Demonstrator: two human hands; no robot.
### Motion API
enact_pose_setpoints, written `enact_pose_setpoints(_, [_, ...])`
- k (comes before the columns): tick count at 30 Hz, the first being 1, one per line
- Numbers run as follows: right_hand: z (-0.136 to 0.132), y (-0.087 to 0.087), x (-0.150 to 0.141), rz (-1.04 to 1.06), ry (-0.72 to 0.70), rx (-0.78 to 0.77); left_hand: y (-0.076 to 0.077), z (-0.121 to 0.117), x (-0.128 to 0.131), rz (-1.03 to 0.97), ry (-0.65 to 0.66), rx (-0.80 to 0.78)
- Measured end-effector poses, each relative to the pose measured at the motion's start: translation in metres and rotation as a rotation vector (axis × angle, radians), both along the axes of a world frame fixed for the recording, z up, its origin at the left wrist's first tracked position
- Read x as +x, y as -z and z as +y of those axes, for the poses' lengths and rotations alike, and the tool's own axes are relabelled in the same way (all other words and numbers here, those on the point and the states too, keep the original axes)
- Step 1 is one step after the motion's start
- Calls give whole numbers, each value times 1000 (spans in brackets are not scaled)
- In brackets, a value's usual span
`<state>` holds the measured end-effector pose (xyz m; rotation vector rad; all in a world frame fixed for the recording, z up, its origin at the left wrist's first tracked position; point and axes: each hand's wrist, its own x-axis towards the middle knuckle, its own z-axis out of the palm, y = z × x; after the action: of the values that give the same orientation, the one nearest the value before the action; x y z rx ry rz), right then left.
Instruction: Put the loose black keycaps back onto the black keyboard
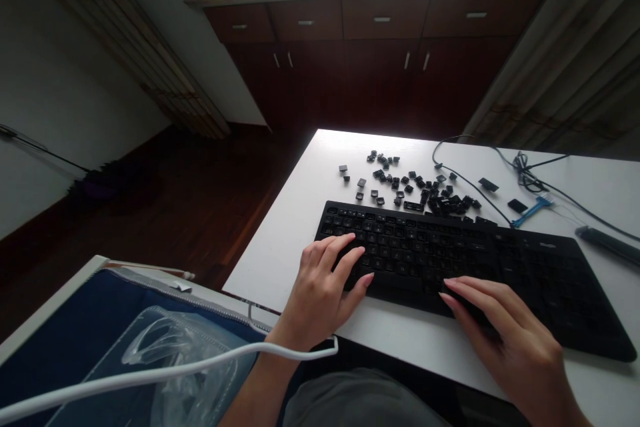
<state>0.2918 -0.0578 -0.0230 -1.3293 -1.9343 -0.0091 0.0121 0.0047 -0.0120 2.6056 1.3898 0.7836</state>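
Observation:
A black keyboard [450, 257] lies at a slant along the near side of the white table, and some of its key places look bare. My left hand [325, 277] rests on its left end, fingers spread over the keys and holding nothing. Over the bottom row near the middle, the thumb and fingertips of my right hand [505, 327] come together in a pinch. Whatever sits between them is too small and dark to make out. Behind the keyboard, loose black keycaps [443, 200] lie scattered and heaped, some upside down.
A blue plastic tool [533, 210] and a dark stick-like handle [607, 243] lie at the right, near a coiled black cable [523, 170]. A white curved rod [200, 365] crosses the lower left, above a blue zipped case [75, 327] with clear plastic on it.

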Motion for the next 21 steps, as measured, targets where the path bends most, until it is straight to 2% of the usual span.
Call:
enact_pose_setpoints(5, [3,-7,-15,31,-48,27,2,-4,-3,-34,7,-7])
enact_pose_setpoints(10, [16,-13,-51,63,-116,7,4,-6,-7,-88,7,-29])
enact_pose_setpoints(15, [36,-15,-84,-4,-133,-15,6,-6,-11,-180,-72,-31])
enact_pose_setpoints(21, [45,-13,-97,-13,-118,-75,7,-9,-14,-220,-102,-60])
